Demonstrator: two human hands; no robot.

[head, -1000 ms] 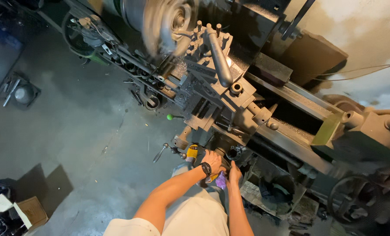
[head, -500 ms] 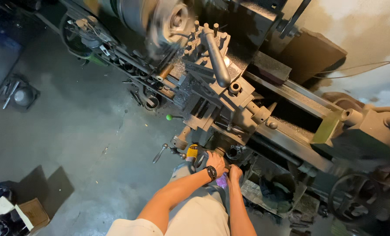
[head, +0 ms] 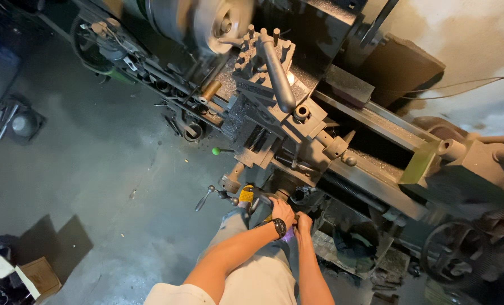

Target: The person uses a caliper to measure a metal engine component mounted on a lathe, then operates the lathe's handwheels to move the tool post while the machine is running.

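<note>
While both hands, left (head: 283, 212) and right (head: 304, 222), curl shut round a handwheel (head: 290, 199) low on the lathe (head: 297, 121), it looks rigid, heavy-turning metal, best gripped at the rim.

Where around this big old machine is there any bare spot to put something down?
The widest bare patch is the concrete floor, between the lathe and the cardboard box at lower left. The dark tray borders it on the far left. It is crowded by the carriage, where both hands, left hand and right hand, work among handles, and under the bed.
</note>
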